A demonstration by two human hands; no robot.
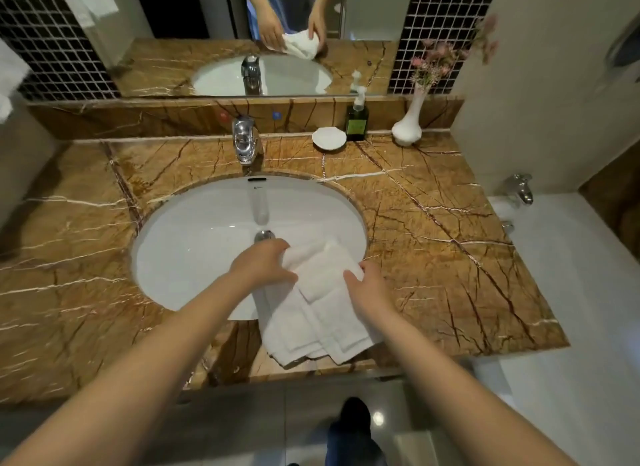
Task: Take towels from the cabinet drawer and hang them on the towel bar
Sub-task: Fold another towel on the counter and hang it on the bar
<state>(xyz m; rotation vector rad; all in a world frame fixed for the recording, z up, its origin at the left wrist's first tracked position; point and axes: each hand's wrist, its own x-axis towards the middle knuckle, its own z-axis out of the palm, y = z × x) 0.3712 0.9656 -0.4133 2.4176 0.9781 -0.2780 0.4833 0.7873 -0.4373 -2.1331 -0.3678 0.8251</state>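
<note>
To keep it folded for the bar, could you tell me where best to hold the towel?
Grip the towel by its upper edge from above, a hand at each end, as the left hand and right hand do. Its layered ends hang loose below, so a lower grip might unfold it.

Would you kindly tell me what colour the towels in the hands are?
The towels are plain white, best seen in the head view.

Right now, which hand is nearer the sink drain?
Left. The left hand grips the white towels just in front of the drain; the right hand holds their other side, near the basin's right rim.
</note>
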